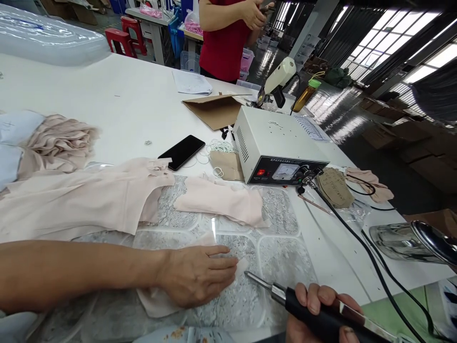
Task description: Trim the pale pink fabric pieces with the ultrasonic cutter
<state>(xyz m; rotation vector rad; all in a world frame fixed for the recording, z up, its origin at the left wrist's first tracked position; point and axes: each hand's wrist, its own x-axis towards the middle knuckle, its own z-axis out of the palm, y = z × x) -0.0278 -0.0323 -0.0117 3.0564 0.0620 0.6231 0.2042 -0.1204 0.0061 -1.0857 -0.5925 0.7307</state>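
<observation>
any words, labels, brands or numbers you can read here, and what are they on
None reads clearly.
Metal box: front-panel lettering, too small and blurred.
Meter: scale marks, too small.
Brown piece: writing, too blurred.
White papers: faint marks, unreadable.

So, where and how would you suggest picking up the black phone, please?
I'd pinch the phone across its two long edges, towards the far end, coming down from above and the left. It lies flat, the pale cloth reaches its near end, and thin string loops lie off its right side, while bare table borders its left.
</observation>
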